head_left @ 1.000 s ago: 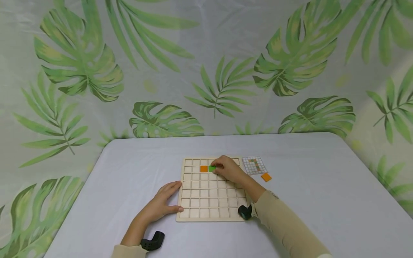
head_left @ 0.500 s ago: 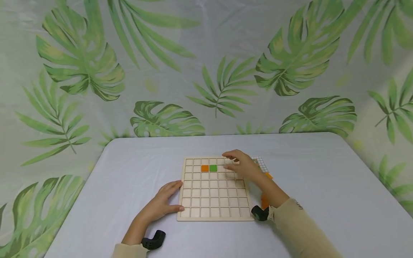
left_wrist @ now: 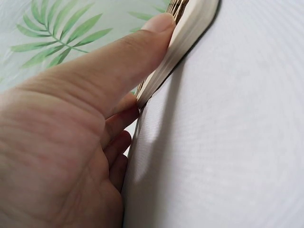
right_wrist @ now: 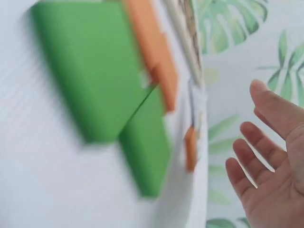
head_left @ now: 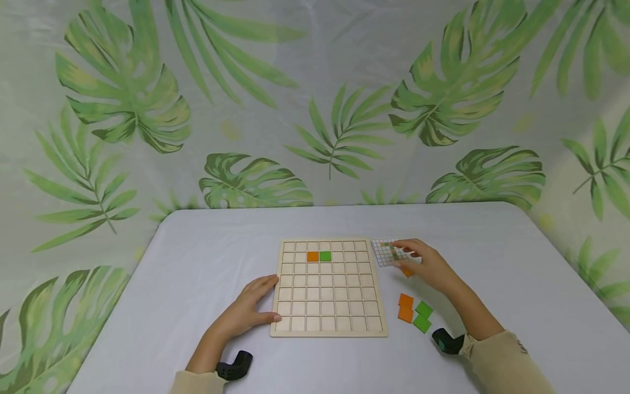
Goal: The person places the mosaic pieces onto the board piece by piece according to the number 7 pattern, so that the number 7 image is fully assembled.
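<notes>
Your left hand (head_left: pixel 246 306) is resting against the left edge of the wooden grid board (head_left: pixel 326 295), fingers extended. Your right hand (head_left: pixel 430 268) is hovering near the pattern card (head_left: pixel 381 254), fingers parted, holding nothing, partly hiding a lone orange tile (head_left: pixel 407 272). One orange square (head_left: pixel 312 256) and one green square (head_left: pixel 325 256) are sitting side by side on the board; two orange tiles (head_left: pixel 406 314) and two green tiles (head_left: pixel 421 323) are lying on the bench (head_left: pixel 315 364).

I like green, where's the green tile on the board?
In the head view, the green tile sits on the board, second row down, just right of the orange tile there.
</notes>
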{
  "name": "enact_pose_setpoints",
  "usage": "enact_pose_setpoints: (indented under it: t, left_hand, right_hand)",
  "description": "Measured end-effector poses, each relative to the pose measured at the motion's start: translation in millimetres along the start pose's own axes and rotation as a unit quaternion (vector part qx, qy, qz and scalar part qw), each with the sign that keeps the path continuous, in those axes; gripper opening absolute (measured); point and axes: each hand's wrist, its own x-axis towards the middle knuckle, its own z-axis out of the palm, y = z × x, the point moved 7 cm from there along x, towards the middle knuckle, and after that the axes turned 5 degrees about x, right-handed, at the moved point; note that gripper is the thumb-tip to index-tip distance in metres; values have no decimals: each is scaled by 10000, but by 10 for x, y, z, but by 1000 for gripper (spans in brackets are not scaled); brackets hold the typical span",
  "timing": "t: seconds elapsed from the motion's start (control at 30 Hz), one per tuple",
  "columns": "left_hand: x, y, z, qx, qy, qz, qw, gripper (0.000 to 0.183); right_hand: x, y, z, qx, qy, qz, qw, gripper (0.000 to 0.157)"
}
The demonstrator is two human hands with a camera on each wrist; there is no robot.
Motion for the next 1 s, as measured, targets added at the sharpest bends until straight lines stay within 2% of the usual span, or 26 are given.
enact_pose_setpoints:
  t: [0.17,0.37,0.5,0.67,1.0]
  left_hand:
    - [-3,-1,-1,12,-29,-42,10000,88]
    - [-7,9,-3,3,-15,-22,10000,88]
    - [-2,9,-4,9,-14,-47,10000,88]
    - [-1,12,-6,-15,0,-37,10000,87]
    - [-4,7,-4,-51,-2,-21,10000,88]
  right_hand:
    - [-118,244,-4,-191,-238,210,9993,46]
    - [-151,358,7,-322,-285,236,9988,34]
    - [-156,388,30,-321,-389,280,9983,29]
    - [-180,406,50,-306,-603,487,9965,31]
    - [-175,310,48,-740,-693,323,9943,20]
